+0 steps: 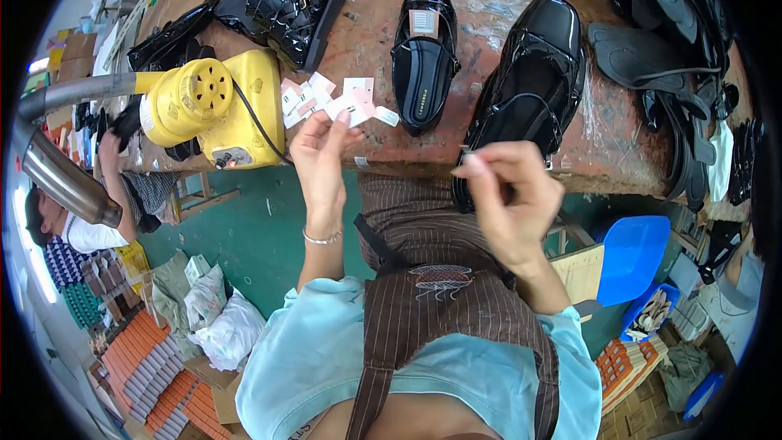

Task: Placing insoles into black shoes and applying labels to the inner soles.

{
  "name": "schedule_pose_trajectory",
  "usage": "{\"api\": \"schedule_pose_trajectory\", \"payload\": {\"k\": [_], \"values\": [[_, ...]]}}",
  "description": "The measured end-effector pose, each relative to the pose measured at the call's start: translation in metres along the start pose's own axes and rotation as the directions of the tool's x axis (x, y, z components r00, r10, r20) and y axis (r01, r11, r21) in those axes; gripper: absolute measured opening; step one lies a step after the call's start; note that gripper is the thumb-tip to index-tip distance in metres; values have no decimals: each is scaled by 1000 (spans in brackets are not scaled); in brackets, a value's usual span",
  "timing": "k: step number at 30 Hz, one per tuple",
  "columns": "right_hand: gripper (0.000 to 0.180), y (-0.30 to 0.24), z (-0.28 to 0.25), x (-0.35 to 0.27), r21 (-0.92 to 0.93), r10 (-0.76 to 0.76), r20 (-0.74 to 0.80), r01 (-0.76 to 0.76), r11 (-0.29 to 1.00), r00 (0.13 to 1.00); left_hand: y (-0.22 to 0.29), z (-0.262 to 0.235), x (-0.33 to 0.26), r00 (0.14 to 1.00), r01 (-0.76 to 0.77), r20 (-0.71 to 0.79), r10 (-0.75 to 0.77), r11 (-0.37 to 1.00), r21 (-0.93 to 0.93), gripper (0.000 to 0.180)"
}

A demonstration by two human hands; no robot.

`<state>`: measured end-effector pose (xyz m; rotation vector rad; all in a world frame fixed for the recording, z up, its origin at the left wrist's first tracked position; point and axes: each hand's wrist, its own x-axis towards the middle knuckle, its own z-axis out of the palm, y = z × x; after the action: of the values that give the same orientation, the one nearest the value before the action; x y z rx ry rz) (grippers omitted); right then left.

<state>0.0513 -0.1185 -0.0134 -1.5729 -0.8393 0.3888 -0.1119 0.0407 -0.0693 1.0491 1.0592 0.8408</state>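
Observation:
My left hand (321, 155) is closed at the table edge, thumb and fingers pinching a white-and-pink paper tag (359, 94). More small paper tags (300, 101) lie beside it on the tabletop. My right hand (515, 200) is raised over the edge, thumb and forefinger pressed together on a tiny thing too small to name. Just beyond it lies a black patent strapped shoe (547, 37), partly covering another shoe. Left of that pair, a single black patent shoe (423, 85) points away from me, a pink-and-white tag (423, 24) on its strap area.
A yellow machine (244, 110) with a metal nozzle (73, 179) stands at the left. Black quilted shoes (297, 4) are heaped behind it; black sandals and soles (643, 57) pile up at the right. Blue bins (635, 257) stand on the floor. Another person (90, 228) works at far left.

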Motion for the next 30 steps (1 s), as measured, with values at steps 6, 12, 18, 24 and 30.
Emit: {"api": "schedule_pose_trajectory", "payload": {"k": [6, 12, 18, 24, 30], "values": [[14, -9, 30, 6, -113, -61, -30, 57, 992, 998, 32, 55, -53, 963, -142, 214, 164, 983, -115, 18], [12, -8, 18, 4, -204, -74, -87, 55, 977, 993, 32, 63, -61, 903, -288, 324, 282, 957, -31, 15], [21, -8, -12, 6, 369, 316, 247, -390, 844, 916, 34, 56, -52, 806, -449, 445, 391, 893, 29, 11], [9, 17, -46, -5, 620, 166, 510, -494, 609, 844, 35, 60, -36, 476, -715, 709, 520, 698, -32, 19], [11, -7, -83, -14, 281, 63, -28, -53, 958, 998, 58, 88, -24, 270, -873, 903, 334, 480, 84, 37]]}}
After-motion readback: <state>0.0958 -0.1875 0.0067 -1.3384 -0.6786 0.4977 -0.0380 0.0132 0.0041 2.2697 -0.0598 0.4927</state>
